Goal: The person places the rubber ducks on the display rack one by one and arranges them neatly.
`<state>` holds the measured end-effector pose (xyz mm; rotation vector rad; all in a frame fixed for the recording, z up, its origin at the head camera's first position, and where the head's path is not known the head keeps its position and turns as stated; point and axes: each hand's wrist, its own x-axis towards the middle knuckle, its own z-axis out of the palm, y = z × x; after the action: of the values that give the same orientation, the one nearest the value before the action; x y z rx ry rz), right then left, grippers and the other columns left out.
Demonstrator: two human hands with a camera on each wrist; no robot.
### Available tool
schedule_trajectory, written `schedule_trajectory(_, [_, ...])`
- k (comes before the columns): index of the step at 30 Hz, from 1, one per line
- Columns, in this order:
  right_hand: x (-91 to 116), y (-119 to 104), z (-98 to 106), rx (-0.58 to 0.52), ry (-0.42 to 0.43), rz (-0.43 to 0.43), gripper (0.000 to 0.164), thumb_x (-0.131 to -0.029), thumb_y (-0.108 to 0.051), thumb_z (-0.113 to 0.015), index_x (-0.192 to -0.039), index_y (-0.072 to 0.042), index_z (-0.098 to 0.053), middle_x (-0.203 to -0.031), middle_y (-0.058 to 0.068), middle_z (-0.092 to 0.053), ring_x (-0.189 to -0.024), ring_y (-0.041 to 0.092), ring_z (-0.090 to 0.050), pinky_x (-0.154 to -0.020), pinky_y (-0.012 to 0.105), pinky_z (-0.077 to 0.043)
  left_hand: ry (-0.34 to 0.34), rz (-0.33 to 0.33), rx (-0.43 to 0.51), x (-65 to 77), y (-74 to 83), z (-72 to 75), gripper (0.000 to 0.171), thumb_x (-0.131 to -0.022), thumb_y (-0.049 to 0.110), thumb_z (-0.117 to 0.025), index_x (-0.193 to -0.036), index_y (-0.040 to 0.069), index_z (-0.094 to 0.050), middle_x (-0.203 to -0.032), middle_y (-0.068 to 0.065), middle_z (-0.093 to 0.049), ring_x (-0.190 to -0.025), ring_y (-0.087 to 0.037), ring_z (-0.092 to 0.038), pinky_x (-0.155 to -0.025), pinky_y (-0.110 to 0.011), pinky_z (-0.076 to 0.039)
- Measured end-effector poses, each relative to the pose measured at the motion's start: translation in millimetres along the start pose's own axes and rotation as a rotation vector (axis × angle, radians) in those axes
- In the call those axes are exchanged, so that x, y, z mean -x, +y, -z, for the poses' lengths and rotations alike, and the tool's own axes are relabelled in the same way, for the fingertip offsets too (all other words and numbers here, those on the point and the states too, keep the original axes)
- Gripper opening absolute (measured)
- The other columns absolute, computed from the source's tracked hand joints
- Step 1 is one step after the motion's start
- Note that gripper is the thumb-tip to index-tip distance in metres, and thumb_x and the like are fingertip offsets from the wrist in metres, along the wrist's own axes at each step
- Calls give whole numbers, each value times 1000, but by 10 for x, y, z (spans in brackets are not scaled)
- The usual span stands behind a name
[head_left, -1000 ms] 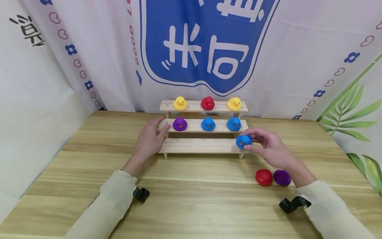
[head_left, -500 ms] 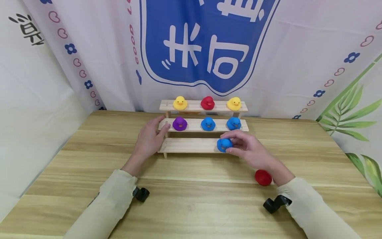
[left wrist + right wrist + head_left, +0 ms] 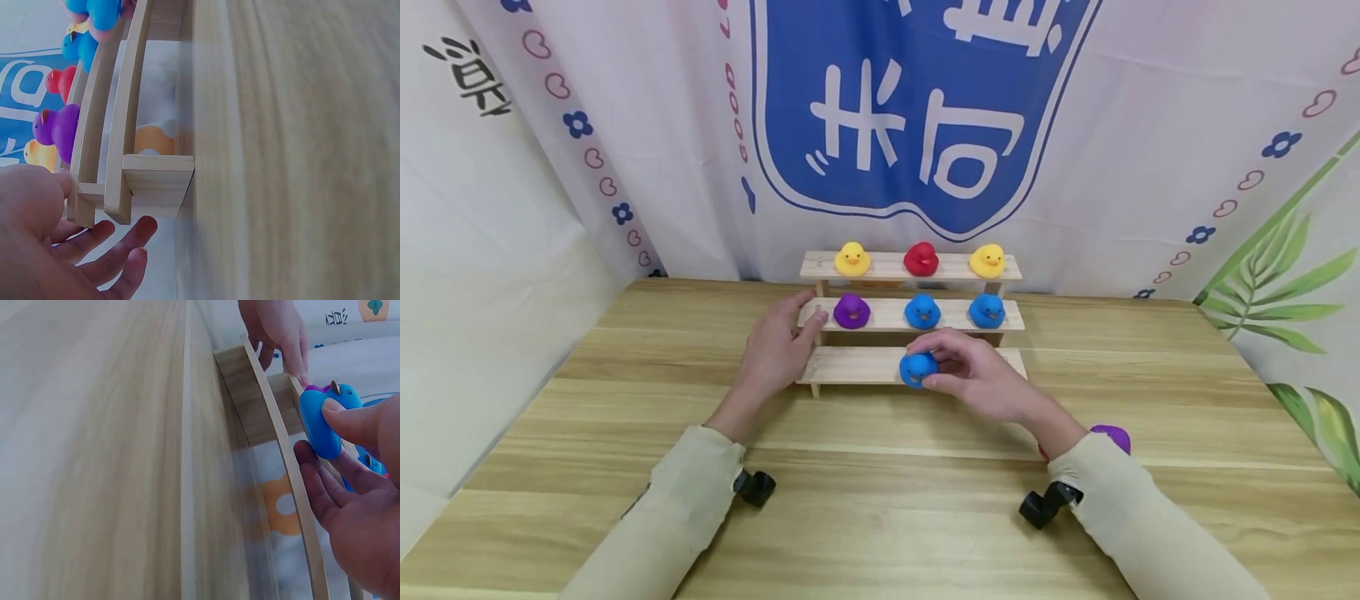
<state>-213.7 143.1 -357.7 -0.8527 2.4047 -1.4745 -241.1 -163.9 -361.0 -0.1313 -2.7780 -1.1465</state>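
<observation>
A stepped wooden display rack (image 3: 842,364) with three shelves stands at the back of the table. My left hand (image 3: 777,348) grips its left end, thumb on the middle shelf and fingers round the side. In the left wrist view the lower fingers (image 3: 112,262) spread beside the rack's end. My right hand (image 3: 981,375) pinches a blue rubber duck (image 3: 917,370) between thumb and fingers, close over the middle of the bottom shelf. The right wrist view shows the thumb on this blue duck's side (image 3: 320,425), with fingers under it near the shelf edge.
The top shelf holds a yellow duck (image 3: 852,260), a red duck (image 3: 921,260) and another yellow one. On the middle shelf sit a purple duck (image 3: 852,312) and two blue ducks (image 3: 922,312). Another purple duck (image 3: 1112,437) lies on the table (image 3: 880,517), partly behind the right forearm.
My right hand has carried the blue duck leftward along the bottom shelf, from its right end to its middle. The right forearm now mostly covers the red duck on the table. My left hand stays put.
</observation>
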Motion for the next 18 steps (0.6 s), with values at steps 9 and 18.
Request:
schedule_trajectory(9, [-217, -68, -221, 56, -47, 8, 31, -104, -9, -67, -134, -17, -67, -133, 2, -67, -119, 22, -64, -107, 43, -56, 1, -7, 4, -6, -8, -9, 59, -113, 42, -50, -163, 11, -42, -164, -19, -47, -153, -42, -44, -125, -61, -37])
schedule_trajectory(18, [-376, -132, -404, 90, -41, -21, 29, -105, -9, -66, -132, -17, -67, -136, 0, -66, -116, 21, -60, -103, 37, -55, 1, -3, -7, -3, -9, -11, 60, -113, 43, -49, -163, 11, -42, -165, -19, -47, -154, -42, -43, -125, -62, -36])
